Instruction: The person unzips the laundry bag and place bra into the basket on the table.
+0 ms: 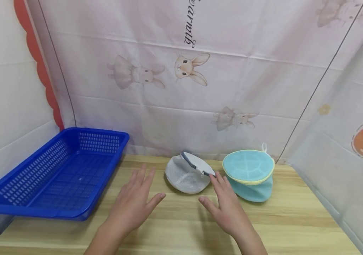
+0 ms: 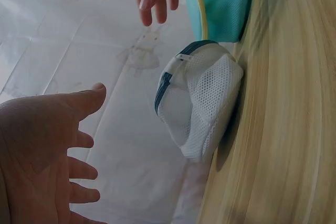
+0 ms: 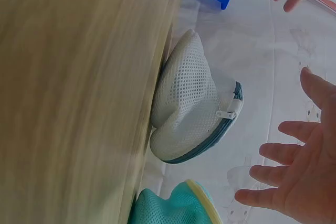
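A white mesh laundry bag (image 1: 188, 179) with a dark zip edge sits on the table between my two hands, its zip pull towards the right. My left hand (image 1: 134, 202) is held above the table to the left of the bag, fingers extended and holding nothing. On the other side, my right hand (image 1: 227, 205) is also extended and holds nothing; in the head view its fingertips overlap the bag's right edge, but the wrist views show it apart. A turquoise mesh bag (image 1: 248, 166) with yellow trim and a white loop stands just beyond the right hand.
To the left lies a blue plastic basket (image 1: 87, 209) with slotted walls and nothing in it. The wooden table (image 1: 175, 226) runs back to a wall covered by a rabbit-print cloth (image 1: 156, 124). Cloth side walls (image 1: 344, 148) border it left and right.
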Demonstrator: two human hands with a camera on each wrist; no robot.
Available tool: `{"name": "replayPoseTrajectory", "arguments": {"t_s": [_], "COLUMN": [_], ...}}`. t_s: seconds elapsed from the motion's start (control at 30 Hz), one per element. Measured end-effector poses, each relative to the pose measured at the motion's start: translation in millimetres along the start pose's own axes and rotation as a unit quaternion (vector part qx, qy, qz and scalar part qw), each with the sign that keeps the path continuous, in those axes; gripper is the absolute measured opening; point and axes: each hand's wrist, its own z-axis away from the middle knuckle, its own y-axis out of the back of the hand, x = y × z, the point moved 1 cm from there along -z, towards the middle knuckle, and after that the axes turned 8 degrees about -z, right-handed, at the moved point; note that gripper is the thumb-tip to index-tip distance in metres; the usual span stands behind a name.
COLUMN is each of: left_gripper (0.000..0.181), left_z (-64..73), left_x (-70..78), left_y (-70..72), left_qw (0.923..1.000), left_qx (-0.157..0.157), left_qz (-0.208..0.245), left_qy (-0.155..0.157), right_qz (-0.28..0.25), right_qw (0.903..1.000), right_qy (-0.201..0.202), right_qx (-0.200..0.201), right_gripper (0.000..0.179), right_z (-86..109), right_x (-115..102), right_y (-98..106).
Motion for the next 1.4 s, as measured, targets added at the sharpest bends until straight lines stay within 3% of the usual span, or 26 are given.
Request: {"name": "replayPoseTrajectory", "arguments": {"t_s": [0.33, 0.67, 0.77, 0.93, 1.03, 1.4], "left_gripper": [0.073, 0.058, 0.049, 0.033, 0.028, 0.021], "left_z": [-13.8, -37.7, -47.3, -64.7, -77.3, -106.1], "left_x": [18.2, 40.3, 45.2, 50.6, 53.5, 64.3], "left_y": [-2.3, -10.3, -15.0, -27.3, -36.6, -70.8], "left_qw": [0.9986, 0.9888, 0.9797, 0.9502, 0.9378, 0.9437], "left_qx": [0.023, 0.09, 0.13, 0.223, 0.253, 0.231], "left_qz": [-0.005, -0.006, 0.01, 0.013, 0.004, -0.002], "left_qy": [-0.047, -0.119, -0.152, -0.217, -0.238, -0.237], "right_qz": [0.017, 0.075, 0.093, 0.117, 0.126, 0.154], "right_qw": [0.9973, 0.982, 0.9739, 0.9634, 0.9611, 0.9594], "right_qy": [0.06, 0.117, 0.142, 0.171, 0.176, 0.168], "right_qx": [0.038, 0.128, 0.151, 0.169, 0.171, 0.166], "right_gripper": [0.07, 0.048, 0.043, 0.04, 0.038, 0.035], "right_z": [-13.2, -40.9, -49.5, -58.0, -61.7, -77.4], "right_x": [-5, 1, 5, 11, 12, 21], "right_y": [-1, -4, -7, -12, -14, -22]}}
